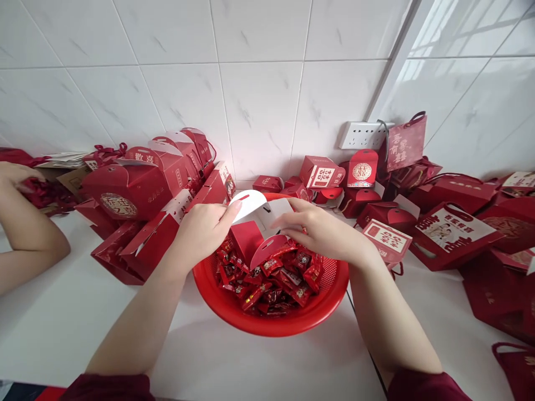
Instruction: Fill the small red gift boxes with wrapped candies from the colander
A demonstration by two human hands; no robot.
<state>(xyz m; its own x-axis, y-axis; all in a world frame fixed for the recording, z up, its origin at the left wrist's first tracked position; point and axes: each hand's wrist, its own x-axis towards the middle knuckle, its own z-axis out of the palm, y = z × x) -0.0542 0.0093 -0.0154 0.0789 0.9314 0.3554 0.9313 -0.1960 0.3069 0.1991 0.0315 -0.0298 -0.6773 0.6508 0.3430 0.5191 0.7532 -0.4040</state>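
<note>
White tiled wall (179,33): the broadest surface I can see, cut off by the top edge. White table (234,362): stands below it, running beyond my view on both sides. Right-hand gift boxes (455,228): red, crowded together, several cropped at the edge. Left-hand gift boxes (154,184): red, packed so closely that I cannot count them. Red basket (271,328): stands mid-table; its far rim is mostly hidden from me. Co-worker's arm (33,250): enters at the left edge, the hand partly cropped. Open box (246,239): over the basket's far half, flaps raised; I cannot see its floor or whether it rests on the sweets. Right hand (317,225): fingers bent over the box's right side; I cannot tell whether they grip anything. Left hand (211,223): thumb and fingers pinch a white flap (251,205) of the box. Wall socket (361,135): right end obscured. Sweets (292,278): red-wrapped, heaped in the basket, print too small to read.
</note>
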